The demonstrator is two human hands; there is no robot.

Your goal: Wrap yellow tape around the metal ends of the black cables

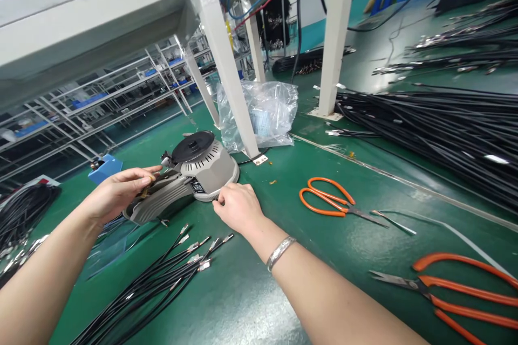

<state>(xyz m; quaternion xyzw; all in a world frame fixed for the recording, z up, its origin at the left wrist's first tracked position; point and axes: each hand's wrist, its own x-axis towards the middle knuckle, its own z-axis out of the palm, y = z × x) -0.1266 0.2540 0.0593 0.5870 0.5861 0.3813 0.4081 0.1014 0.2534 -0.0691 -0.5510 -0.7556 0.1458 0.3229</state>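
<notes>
A grey tape dispenser [208,167] with a black round disc on top lies on the green surface ahead of me. My left hand [121,188] is at its front end, thumb and fingers pinched on a small amber piece [149,180] that looks like tape. Against the dispenser's lower rim rests my right hand [238,206], its fingers curled and their tips hidden; a silver bracelet [280,253] circles the wrist. Black cables [162,275] with metal ends and white tags lie just below, between my arms.
Orange-handled scissors [327,197] lie right of my right hand, with orange-handled cutters [429,283] nearer me. Large bundles of black cables [437,118] spread at the right. A white post [230,59] and a clear plastic bag [273,113] stand behind the dispenser. A blue holder [105,168] is at left.
</notes>
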